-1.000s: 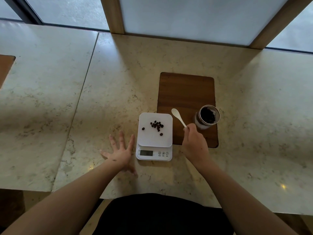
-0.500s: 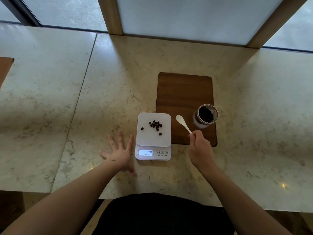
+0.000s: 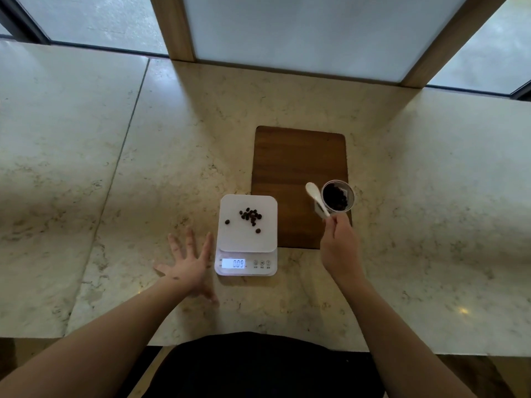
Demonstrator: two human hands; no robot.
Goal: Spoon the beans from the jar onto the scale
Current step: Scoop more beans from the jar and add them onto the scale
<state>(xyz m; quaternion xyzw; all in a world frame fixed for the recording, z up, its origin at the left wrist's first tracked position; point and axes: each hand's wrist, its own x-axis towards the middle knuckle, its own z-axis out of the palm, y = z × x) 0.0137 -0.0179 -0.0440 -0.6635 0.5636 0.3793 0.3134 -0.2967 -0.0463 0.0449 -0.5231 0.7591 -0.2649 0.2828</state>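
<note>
One spoon (image 3: 316,198), pinched by its handle in the right hand (image 3: 339,248), angles up-left with its empty bowl just left of the jar (image 3: 337,196) on the board (image 3: 287,168); the left hand (image 3: 188,267) lies splayed flat, beside the scale (image 3: 247,234).

The surface (image 3: 431,196) is pale, marbled stone with beige veins, made of slabs; a thin seam (image 3: 123,145) runs from the far side to the near edge on the left. A dark wooden board (image 3: 293,156) lies on it, right of the middle. At the far side stand frosted window panes (image 3: 301,33) between light wooden posts (image 3: 175,27). Soft daylight comes through and small bright spots (image 3: 463,311) shine on the stone.
</note>
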